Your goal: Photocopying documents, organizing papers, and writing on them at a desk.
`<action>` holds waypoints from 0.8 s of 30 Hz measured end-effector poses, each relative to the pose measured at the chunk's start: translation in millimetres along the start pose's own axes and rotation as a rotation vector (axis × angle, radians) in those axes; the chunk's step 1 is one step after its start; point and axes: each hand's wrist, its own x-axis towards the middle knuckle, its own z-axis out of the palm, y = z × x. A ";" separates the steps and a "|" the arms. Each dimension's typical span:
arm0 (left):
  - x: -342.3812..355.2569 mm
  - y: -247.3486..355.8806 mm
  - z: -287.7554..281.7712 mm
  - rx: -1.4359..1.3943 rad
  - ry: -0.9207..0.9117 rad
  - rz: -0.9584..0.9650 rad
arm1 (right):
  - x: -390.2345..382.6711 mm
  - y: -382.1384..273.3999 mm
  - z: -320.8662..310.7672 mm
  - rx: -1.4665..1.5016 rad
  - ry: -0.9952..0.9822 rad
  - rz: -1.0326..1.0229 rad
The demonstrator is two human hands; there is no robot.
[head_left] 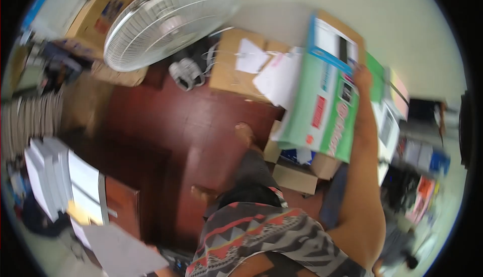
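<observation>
On the right, my right arm reaches up and away. My right hand (363,80) is closed at the upper right edge of a large green and white printed sheet (307,106), which stands tilted over a carton. At the lower left, my left hand (163,271) is mostly cut off by the frame's edge. It appears closed on the corner of a plain grey sheet (121,251), its fingers largely hidden. The printed sheet's lower left edge is blurred.
A white fan (171,23) stands at the far left. Beyond the red floor (186,121) sits a cardboard box (229,73) with loose papers (274,78). An open carton (294,176) lies below the printed sheet. Paper stacks (48,171) and a brown cabinet (122,204) stand left.
</observation>
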 end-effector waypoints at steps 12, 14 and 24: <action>27.6 -27.6 86.3 0.256 0.960 0.049 | 57.1 -123.5 63.7 0.002 -0.553 -0.565; 28.5 -34.1 83.2 0.200 0.994 0.081 | 68.9 -140.8 24.7 0.104 -0.532 -0.546; -32.6 -13.2 -14.5 0.089 1.055 0.193 | 60.4 -103.5 -147.3 0.648 -0.466 -0.234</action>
